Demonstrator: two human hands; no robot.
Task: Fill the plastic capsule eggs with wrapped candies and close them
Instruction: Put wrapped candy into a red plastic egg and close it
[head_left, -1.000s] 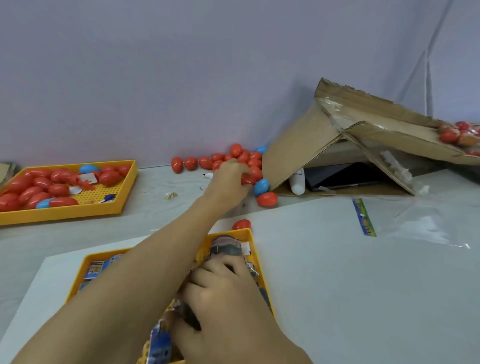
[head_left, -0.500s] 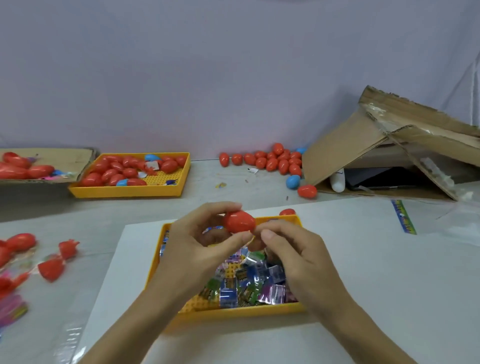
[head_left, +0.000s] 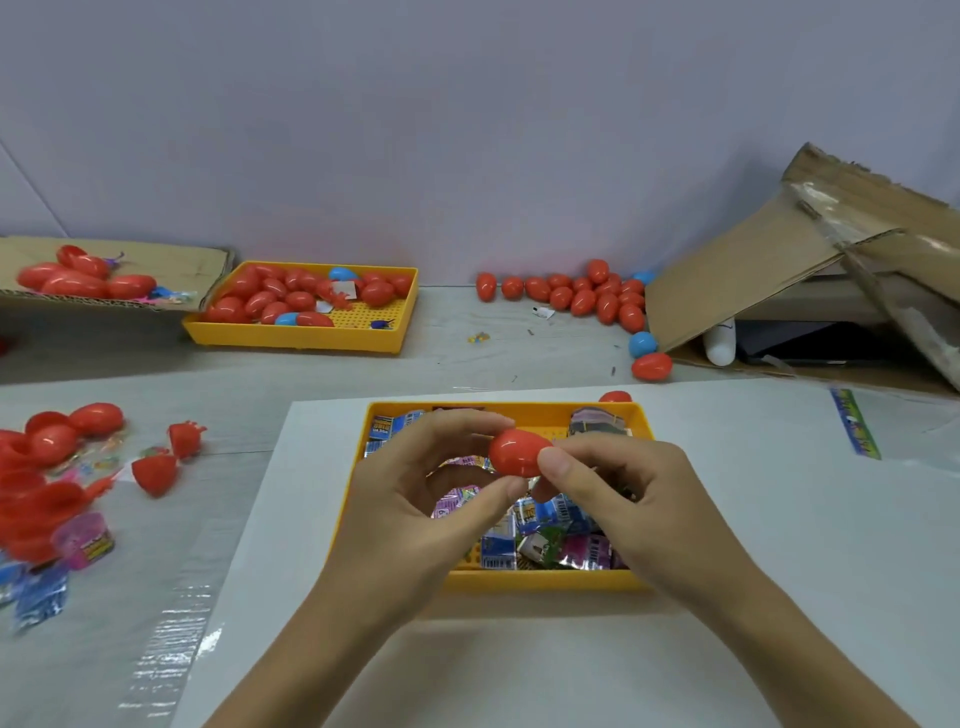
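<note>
A closed red capsule egg is held above the near yellow tray of wrapped candies. My left hand pinches the egg between thumb and fingertips from the left. My right hand grips its right end, thumb on the front. More red and blue eggs lie loose against the back wall.
A second yellow tray with eggs stands at the back left, beside a cardboard flap carrying more eggs. Open egg halves and small toys lie on plastic at the left. A collapsed cardboard box stands at the right.
My left hand drew back from the egg pile at the wall with a red egg. Both hands now hold it over the candy tray; my right hand left the candies.
</note>
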